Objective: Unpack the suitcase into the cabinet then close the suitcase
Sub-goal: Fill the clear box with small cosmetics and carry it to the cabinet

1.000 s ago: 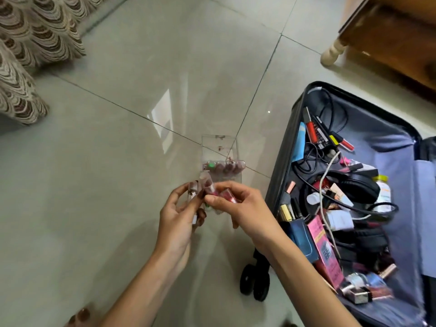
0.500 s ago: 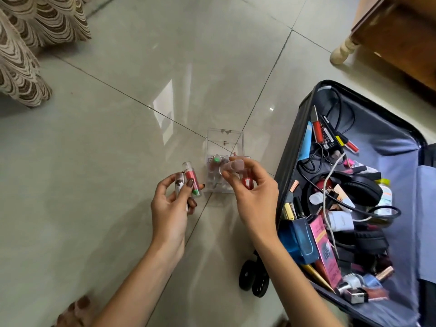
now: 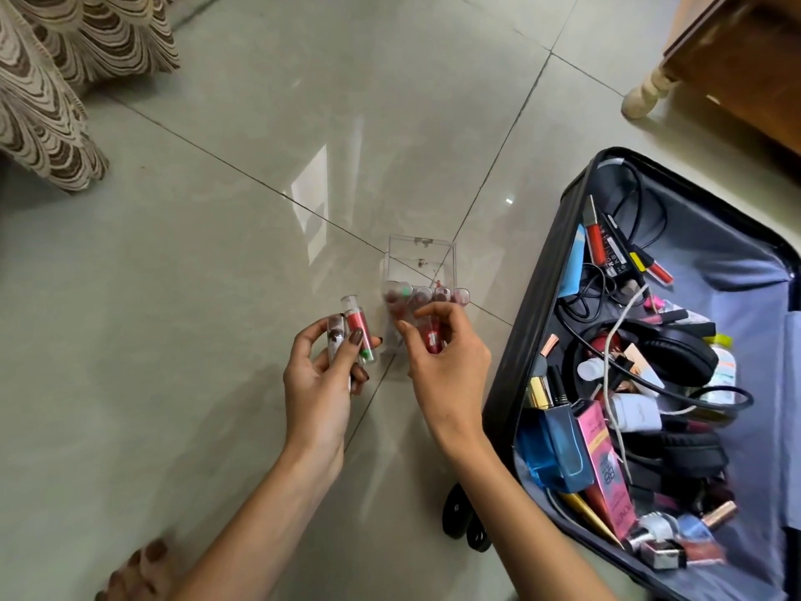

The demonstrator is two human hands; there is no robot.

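2 clear-capped lip tubes [image 3: 356, 329] are gripped in the left hand [image 3: 320, 383], while the right hand [image 3: 448, 366] pinches a red tube [image 3: 432, 338] at the clear acrylic organiser [image 3: 418, 262] on the floor [image 3: 216, 297]. Unpacking looks early; the next move calls for seating that tube upright in a free slot. Just beside, the black suitcase [image 3: 559, 219] lies open, crowded with cosmetics, cables and headphones [image 3: 676, 353].

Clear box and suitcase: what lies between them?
Only bare floor tile, crossed by a grout line, separates the clear box from the suitcase wall, as the head view shows.
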